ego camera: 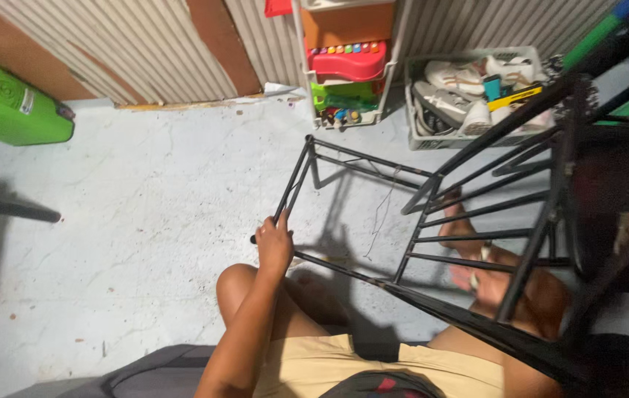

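One hand, the left hand (275, 243), is doing the visible holding: its fingers (282, 221) are wrapping closed around a thin leg of the black metal frame (476, 236), which is lying tipped over the person's lap and the pale concrete floor (145, 221). That leg is running up and away from the knuckles toward the wall, with the frame's bulk spreading off to the right. Behind the bars, the right hand (480, 276) is blurring; I cannot tell its grip.

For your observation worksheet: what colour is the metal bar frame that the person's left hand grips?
Black. The metal bar frame, gripped by the left hand, shows best in the head view.
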